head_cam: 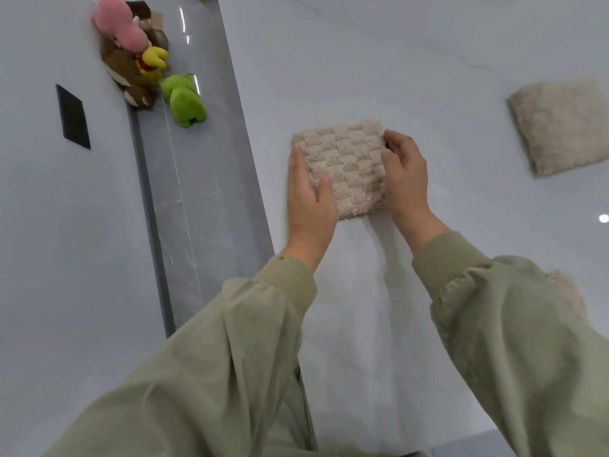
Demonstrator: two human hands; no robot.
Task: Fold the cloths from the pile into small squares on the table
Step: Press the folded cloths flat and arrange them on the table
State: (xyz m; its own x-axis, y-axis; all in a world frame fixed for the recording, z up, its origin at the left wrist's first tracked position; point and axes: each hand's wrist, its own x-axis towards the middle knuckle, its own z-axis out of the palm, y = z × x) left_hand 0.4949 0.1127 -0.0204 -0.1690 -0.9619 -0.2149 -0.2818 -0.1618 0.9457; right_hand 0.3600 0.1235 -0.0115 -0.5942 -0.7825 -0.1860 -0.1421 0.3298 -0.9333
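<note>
On the white table [428, 61], mid-view: cloth [346, 166], beige, basket-weave pile, folded to a near-square and lying flat. No marked long axis; it is slightly turned, the far edge rising toward the right and one corner pointing back at the person.

Left hand [308, 199]: set against the cloth's left edge, fingers straight along that edge, thumb laid on the top face. Relaxed, not clenched.

Right hand [405, 173]: at the cloth's right edge, fingers curled over the far right corner and grasping it.

Second cloth [560, 127]: same beige weave, also folded square and flat, on the table well apart to the right, turned at its own angle.

Fluffy beige scrap [568, 291]: shows just past the right sleeve, mostly hidden; what it is cannot be told.

Sleeves [230, 341]: olive green with ribbed cuffs, filling the lower view and covering the table's near edge.

Floor [197, 192]: grey glossy strip left of the table.

Plush toys, heaped on the floor against the wall [49, 225]: pink [115, 18], brown [125, 70], yellow [153, 61], green [183, 100].

Black plate [73, 117]: flat on the wall.
</note>
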